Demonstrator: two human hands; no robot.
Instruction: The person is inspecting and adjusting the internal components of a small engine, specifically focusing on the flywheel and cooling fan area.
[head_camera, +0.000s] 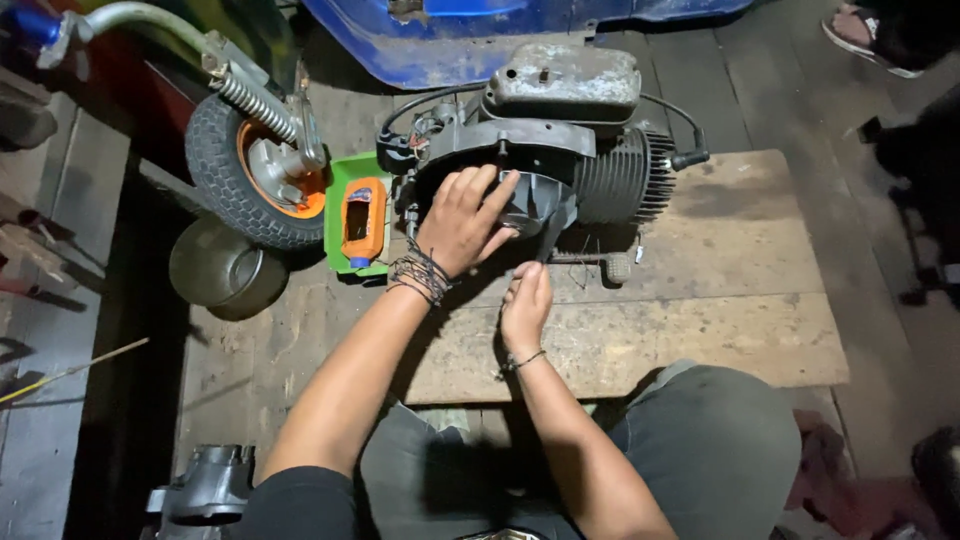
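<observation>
1. Reaching forward from the lower left, the left hand (462, 222) lies palm-down with fingers spread on the dark round cover (530, 200) of a small engine (560, 150); it presses flat on the cover and grips nothing.
2. Its forearm runs diagonally up from the person's body, and dark cord bracelets (420, 275) circle the wrist.
3. The right hand (526, 305) sits just below and to the right of the left, close to the engine's lower edge, fingers curled narrowly together and pointing up toward the cover. Whether it pinches a small part I cannot tell.
4. A thin band circles the right wrist, and that forearm rises from the lower middle, above the person's grey-trousered knee (720, 440).
5. The engine rests on a worn wooden board (720, 300) on the floor, its finned cylinder (628, 180) pointing right and a grey box-shaped lid (565, 80) on top.
6. Left of the engine lies a green tray (340, 180) holding an orange container (364, 220), beside a small wheel with an orange hub (255, 170) and a metal bowl (225, 268).
</observation>
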